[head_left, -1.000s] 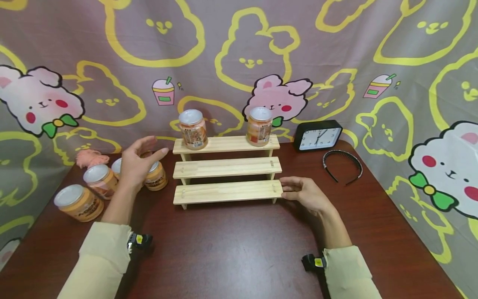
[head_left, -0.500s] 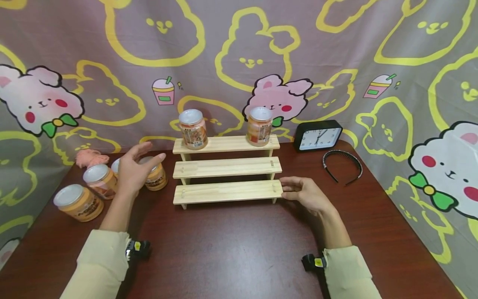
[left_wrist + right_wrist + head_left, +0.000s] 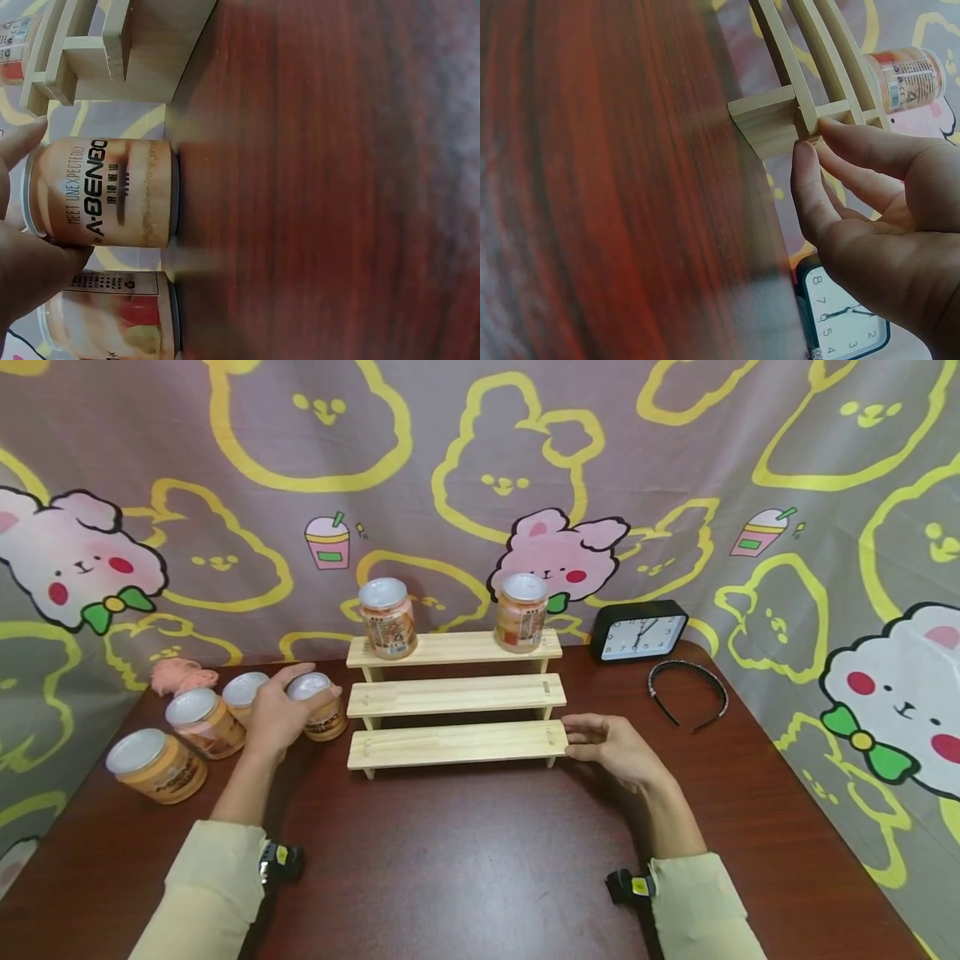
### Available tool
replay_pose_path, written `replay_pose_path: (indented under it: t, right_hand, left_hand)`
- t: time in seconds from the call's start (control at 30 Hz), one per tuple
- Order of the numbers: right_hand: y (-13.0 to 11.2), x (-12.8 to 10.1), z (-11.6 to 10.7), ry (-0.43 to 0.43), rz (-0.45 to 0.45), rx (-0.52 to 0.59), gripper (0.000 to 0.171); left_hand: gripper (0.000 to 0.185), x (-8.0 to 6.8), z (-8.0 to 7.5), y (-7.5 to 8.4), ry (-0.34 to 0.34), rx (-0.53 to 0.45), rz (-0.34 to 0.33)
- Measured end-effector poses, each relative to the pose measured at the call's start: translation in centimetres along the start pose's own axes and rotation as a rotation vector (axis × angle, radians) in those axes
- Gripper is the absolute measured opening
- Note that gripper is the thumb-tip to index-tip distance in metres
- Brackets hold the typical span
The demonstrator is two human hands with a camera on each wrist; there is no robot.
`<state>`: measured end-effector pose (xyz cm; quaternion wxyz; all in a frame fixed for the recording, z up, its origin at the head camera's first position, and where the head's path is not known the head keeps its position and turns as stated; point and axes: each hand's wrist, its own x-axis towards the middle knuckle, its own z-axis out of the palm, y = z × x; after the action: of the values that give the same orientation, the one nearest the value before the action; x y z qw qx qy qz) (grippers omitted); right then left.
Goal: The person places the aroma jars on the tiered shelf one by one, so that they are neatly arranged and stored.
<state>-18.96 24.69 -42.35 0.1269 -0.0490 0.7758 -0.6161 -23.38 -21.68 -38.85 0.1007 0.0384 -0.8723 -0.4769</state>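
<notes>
My left hand is around the upper part of an orange can with a silver lid, thumb on one side and fingers on the other. The left wrist view shows this can, printed with dark lettering, upright on the table. At the other side, my right hand pinches the right end of the lowest step of a three-step wooden rack. Thumb and fingertips meet that step's corner in the right wrist view. Two more cans, a left one and a right one, stand on the top step.
Left of my left hand stand more cans: a front one, a middle one and a rear one. A pink bundle lies behind them. A black clock and a headband sit right of the rack.
My left hand has come down onto the nearest can, its thumb closing against the side. That can has shifted slightly right. The right hand and the rack have stayed put.
</notes>
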Motion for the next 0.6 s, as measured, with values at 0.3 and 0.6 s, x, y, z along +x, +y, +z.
replay_pose_path:
  t: [0.3,0.6]
  right_hand:
    - [-0.08,-0.01,0.14,0.004,0.011,0.006,0.052]
    - [-0.09,0.04,0.20,0.011,0.012,-0.002,0.051]
  left_hand:
    - [0.076,0.00,-0.18,-0.44,-0.040,-0.044,-0.016]
    - [0.080,-0.07,-0.08,-0.83,-0.048,-0.036,-0.012]
